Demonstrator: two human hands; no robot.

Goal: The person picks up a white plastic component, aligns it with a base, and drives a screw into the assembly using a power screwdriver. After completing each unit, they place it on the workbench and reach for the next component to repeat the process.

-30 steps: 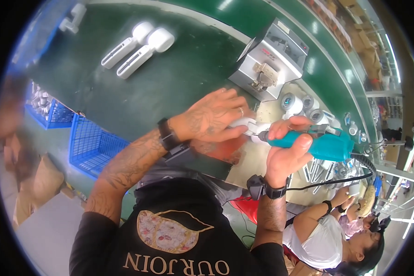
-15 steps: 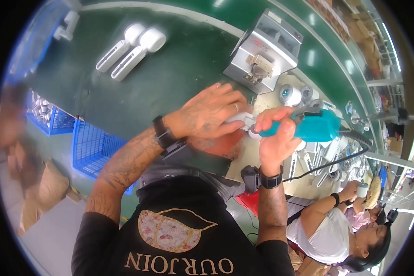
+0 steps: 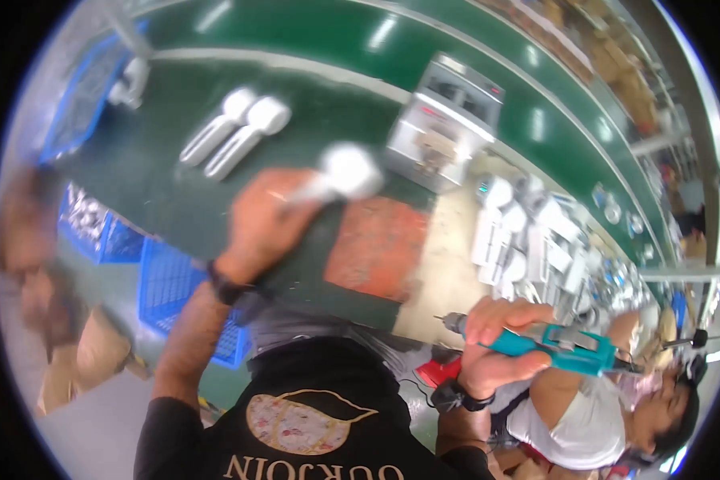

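Note:
My left hand point(image 3: 268, 216) is closed around the slotted handle of a white round-headed handheld device point(image 3: 350, 171), above the dark green table. Its round head points right and is blurred by motion. Low on the right, my right hand point(image 3: 496, 344) grips a teal electric screwdriver point(image 3: 580, 352) with its bit pointing left, apart from the device. Two similar white devices point(image 3: 266, 118) lie side by side at the far left of the table. Between my hands lies a worn orange-red mat point(image 3: 378, 248) with nothing on it.
A grey metal box-shaped machine point(image 3: 440, 120) stands at the back. Right of it, many white devices point(image 3: 528, 232) crowd a beige surface point(image 3: 432, 280). Blue baskets point(image 3: 168, 284) sit at the left, below table height. A co-worker in a white shirt point(image 3: 576, 420) is close on the right.
My left hand has carried the white device left, away from the screwdriver. My right hand has drawn the screwdriver toward me. The mat is now uncovered, and the view has shifted slightly.

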